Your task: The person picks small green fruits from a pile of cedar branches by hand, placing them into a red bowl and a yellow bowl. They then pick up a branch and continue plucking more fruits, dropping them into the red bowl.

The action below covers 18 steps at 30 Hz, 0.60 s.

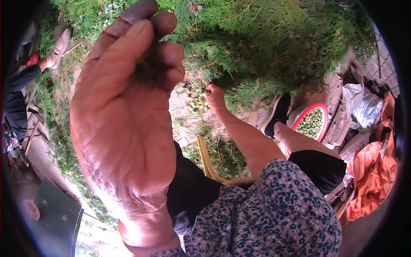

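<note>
Large and close to the camera, my left hand is raised with its palm in view. Its thumb presses toward the curled fingers; a little dark green shows in the shadow between them, too dim to name. Farther off, my right hand is closed beside the lower edge of the green feathery branches, and what its fingers hold is too small to make out. Cut sprigs lie on the ground below it. A red-rimmed bowl of small green pieces stands beside my shoe.
A yellow curved frame is near my legs. Clear plastic bags and an orange sheet lie at the right. Another person's shoe and dark-clothed leg show at far left, above a dark green surface.
</note>
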Motion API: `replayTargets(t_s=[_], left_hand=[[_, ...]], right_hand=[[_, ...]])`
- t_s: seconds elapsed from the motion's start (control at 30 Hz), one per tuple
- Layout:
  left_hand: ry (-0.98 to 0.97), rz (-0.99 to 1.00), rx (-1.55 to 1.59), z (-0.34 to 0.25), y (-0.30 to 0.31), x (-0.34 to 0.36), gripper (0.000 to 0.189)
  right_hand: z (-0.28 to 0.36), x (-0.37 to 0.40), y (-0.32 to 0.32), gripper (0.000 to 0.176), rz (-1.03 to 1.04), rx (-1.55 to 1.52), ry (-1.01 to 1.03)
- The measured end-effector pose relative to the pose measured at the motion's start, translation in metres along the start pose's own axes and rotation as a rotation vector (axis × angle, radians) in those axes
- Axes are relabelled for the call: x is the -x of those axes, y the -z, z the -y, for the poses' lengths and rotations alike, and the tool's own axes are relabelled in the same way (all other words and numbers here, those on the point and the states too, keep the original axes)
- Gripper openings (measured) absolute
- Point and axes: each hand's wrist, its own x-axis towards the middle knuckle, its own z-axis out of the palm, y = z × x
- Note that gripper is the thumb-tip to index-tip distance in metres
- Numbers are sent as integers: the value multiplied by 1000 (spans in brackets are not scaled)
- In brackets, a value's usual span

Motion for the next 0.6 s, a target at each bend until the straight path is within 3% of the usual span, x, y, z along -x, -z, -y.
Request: replayTargets(t_s=[0.03,0.07,0.13,0.2,0.33,0.5,0.57,0.6], left_hand=[[19,-3,-27,-4,2,-3,26],[39,-5,-55,-6,4,-4,25],[60,1,-79,-3,1,-1,25],[-54,22,-33,7,-5,4,25],[29,-13,-74,1,-1,-2,25],[58,-6,-109,16,-8,0,24],[60,13,-178,24,-10,0,29],[59,32,-179,29,-13,2,29]], right_hand=[[6,1,9,8,22,-342,-257],[20,5,30,17,138,-370,-384],[29,9,54,17,188,-571,-480],[28,14,73,18,197,-689,-455],[61,32,124,15,119,-885,-356],[83,50,201,25,-41,-624,-213],[91,56,228,35,-203,-464,41],[91,58,236,35,-219,-467,50]])
